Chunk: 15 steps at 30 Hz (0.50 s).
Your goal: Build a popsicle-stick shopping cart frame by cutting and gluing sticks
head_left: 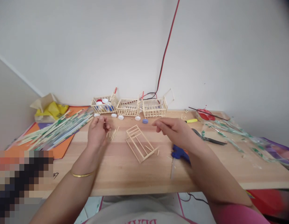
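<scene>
My left hand [97, 130] is raised over the left of the table, fingers curled closed; whatever they hold, if anything, is too small to see. Beside it lie several short wooden sticks [115, 133]. My right hand [173, 128] is closed in a pinch, its fingertips hiding any contents. Between the hands, an open box-shaped stick frame [141, 144] rests on the table, touched by neither. A blue bottle cap [144, 121] sits just behind it. Under my right wrist lies a blue glue gun [179, 153] with a clear glue stick [172, 168].
Three small stick carts, left [103, 107], middle [128, 108] and right [155, 108], line the wall; the left one holds bottle caps. Packs of sticks [58, 130] cover the left side. Black scissors [212, 141], a yellow-handled tool [191, 120] and plastic wrappers [238, 137] lie right.
</scene>
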Motion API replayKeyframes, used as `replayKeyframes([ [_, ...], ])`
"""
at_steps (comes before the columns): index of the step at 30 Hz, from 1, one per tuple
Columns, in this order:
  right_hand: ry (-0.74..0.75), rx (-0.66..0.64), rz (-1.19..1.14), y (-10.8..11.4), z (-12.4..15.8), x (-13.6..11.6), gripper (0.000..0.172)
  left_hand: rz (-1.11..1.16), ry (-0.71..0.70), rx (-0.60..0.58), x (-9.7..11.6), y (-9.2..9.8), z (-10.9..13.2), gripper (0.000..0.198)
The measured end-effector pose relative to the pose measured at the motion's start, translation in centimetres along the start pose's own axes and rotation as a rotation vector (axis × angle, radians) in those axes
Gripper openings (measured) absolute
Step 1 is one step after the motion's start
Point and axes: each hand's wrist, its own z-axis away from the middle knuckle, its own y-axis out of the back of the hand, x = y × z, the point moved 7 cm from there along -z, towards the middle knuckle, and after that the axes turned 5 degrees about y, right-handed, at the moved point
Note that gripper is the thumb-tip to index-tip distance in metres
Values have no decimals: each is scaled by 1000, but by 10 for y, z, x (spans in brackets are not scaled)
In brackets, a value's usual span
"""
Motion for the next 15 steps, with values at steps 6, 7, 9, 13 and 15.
replayKeyframes([
  [6, 82, 100, 52, 17, 36, -19, 38, -810, -297, -9, 16, 11, -10, 26],
  [7, 70, 96, 79, 18, 40, -17, 38, -935, -319, -49, 13, 7, -11, 27],
  [9, 37, 99, 153, 21, 47, -11, 38, -1082, -333, -124, 3, 1, -10, 25],
  [13, 4, 104, 227, 26, 64, -1, 30, -1264, -362, -207, -12, -14, -1, 20],
  [15, -7, 96, 162, 25, 76, 4, 28, -1351, -387, -227, -15, -20, 5, 20],
])
